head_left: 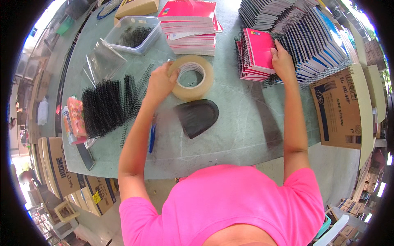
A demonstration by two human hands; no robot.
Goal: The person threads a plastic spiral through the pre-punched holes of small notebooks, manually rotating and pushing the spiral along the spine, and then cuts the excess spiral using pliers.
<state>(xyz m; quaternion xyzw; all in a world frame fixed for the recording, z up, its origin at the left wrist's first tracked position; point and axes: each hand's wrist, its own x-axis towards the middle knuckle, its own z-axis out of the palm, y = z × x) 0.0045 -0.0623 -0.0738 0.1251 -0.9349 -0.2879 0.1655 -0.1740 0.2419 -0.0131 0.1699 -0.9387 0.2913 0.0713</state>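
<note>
Packages and labels around the bench

A flat brown carton [342, 108] with blue print lay over the bench's right edge. Another brown box [137, 7] sat at the far edge, a clear plastic tub [133, 35] just in front of it, and an empty clear bag [102, 61] nearer still. An orange-and-red packet [76, 119] lay at the left edge. Brown cartons with dark print [57, 166] and a yellow label [97, 197] stood on the floor below the near-left corner.

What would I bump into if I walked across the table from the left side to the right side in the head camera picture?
Orange packet → black wire coils → left hand → tape roll → pink notebooks → right hand → blue notebooks → cardboard box.
</note>
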